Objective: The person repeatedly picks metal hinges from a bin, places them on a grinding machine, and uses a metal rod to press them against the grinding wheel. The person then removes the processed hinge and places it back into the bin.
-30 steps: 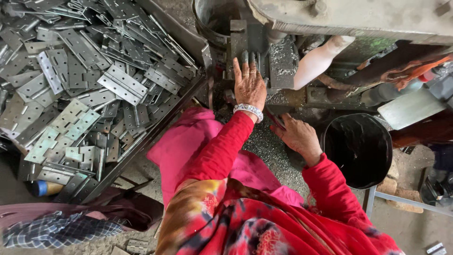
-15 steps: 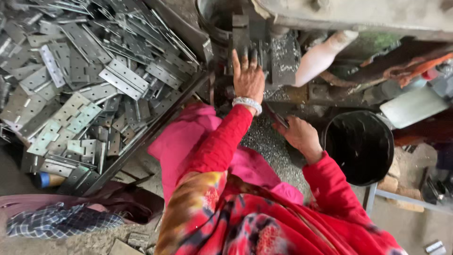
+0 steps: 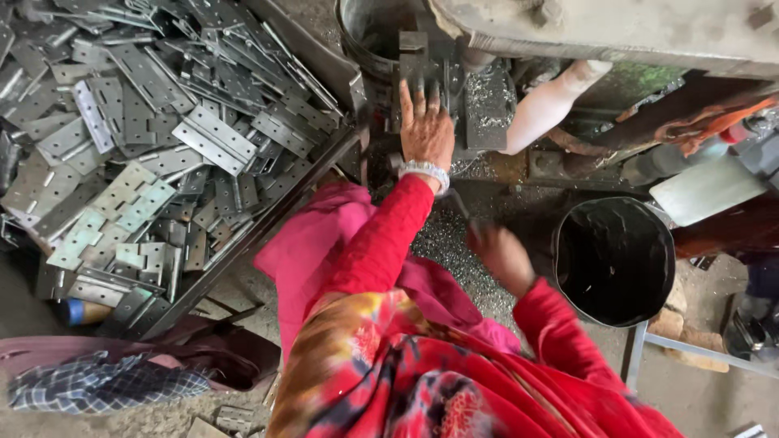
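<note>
My left hand [image 3: 425, 130] reaches forward with its fingers spread flat on a dark metal press die [image 3: 422, 61], a beaded bracelet at the wrist. My right hand [image 3: 501, 255] hovers lower, blurred, over a bed of small metal chips [image 3: 442, 243]; a thin dark rod [image 3: 458, 204] runs toward it, and I cannot tell whether the fingers grip it. Both arms wear red sleeves. A large heap of grey metal hinges [image 3: 162, 130] lies in a tray at my left.
A black bucket [image 3: 614, 259] stands at the right of my right hand. The grey machine body [image 3: 617, 28] spans the top. A pale handle [image 3: 548, 105] slants beside the die. Checked cloth [image 3: 89, 385] lies at the lower left.
My left hand has slid farther forward onto the die. My right hand has dropped back and to the right, now blurred.
</note>
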